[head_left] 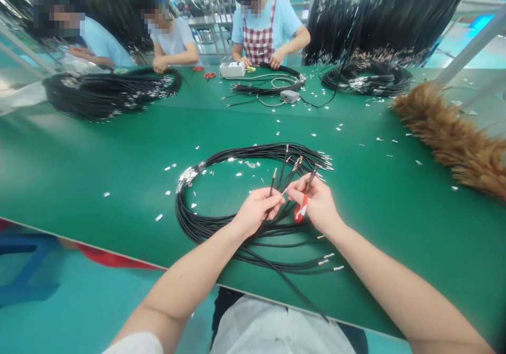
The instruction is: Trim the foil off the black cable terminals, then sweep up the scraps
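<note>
A coil of thin black cables (pixel 209 226) lies on the green table in front of me, bound with whitish ties or labels at its left. My left hand (pixel 259 209) is closed on a black cable (pixel 272 182) whose stripped tip points up. Against it, fingertips almost touching, is my right hand (pixel 316 201). Scissors with red handles (pixel 301 209) rest in that right hand, their dark blades pointing up and away. Its thumb and forefinger pinch near the cable end at the left fingertips; the exact contact is too small to tell. Other cable ends (pixel 326 261) fan out to the right.
Small white scraps (pixel 158 217) are scattered over the green table (pixel 130 159). Across it, several people (pixel 272 32) handle cables. A big cable coil (pixel 106 98) lies far left, another (pixel 367 77) far right. A brown feather duster (pixel 454 137) is at right, a blue stool (pixel 27 269) lower left.
</note>
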`<action>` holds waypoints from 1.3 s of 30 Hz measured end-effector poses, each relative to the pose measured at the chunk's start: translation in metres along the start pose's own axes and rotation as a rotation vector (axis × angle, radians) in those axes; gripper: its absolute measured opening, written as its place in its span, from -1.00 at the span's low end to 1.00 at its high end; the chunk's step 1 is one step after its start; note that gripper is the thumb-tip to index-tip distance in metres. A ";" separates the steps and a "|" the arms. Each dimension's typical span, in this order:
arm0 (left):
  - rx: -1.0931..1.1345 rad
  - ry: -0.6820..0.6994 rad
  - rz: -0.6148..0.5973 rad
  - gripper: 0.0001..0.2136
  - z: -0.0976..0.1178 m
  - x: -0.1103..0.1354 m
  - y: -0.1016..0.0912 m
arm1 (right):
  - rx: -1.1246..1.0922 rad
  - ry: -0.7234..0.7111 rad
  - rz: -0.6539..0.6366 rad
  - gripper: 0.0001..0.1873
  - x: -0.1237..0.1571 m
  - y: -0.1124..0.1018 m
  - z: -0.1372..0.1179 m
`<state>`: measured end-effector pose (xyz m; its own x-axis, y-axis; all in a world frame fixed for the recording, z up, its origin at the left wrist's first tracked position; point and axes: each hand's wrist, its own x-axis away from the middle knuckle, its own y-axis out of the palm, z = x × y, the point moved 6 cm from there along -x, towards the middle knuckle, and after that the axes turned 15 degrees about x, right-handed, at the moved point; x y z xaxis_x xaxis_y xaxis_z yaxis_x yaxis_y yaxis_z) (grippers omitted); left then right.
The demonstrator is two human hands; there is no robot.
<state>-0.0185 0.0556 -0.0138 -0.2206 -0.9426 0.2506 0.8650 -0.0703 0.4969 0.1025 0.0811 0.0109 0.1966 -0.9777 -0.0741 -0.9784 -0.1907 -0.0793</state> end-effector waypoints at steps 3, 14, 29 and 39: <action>0.010 -0.018 -0.007 -0.76 -0.002 0.000 0.001 | -0.018 0.012 -0.032 -0.75 -0.001 0.003 0.002; 0.254 -0.217 -0.156 -0.78 -0.014 -0.003 0.002 | -0.136 0.065 -0.043 -0.72 -0.001 0.009 0.003; 0.158 -0.069 -0.086 -0.81 -0.006 -0.002 0.002 | -0.137 0.035 -0.014 -0.73 0.001 0.008 0.002; -0.047 0.054 0.074 -0.77 -0.005 0.000 -0.001 | 0.107 -0.077 -0.020 -0.77 -0.001 0.004 -0.002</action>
<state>-0.0174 0.0546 -0.0185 -0.1314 -0.9619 0.2398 0.8987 -0.0135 0.4384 0.0978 0.0811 0.0130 0.2245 -0.9632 -0.1475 -0.9627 -0.1958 -0.1868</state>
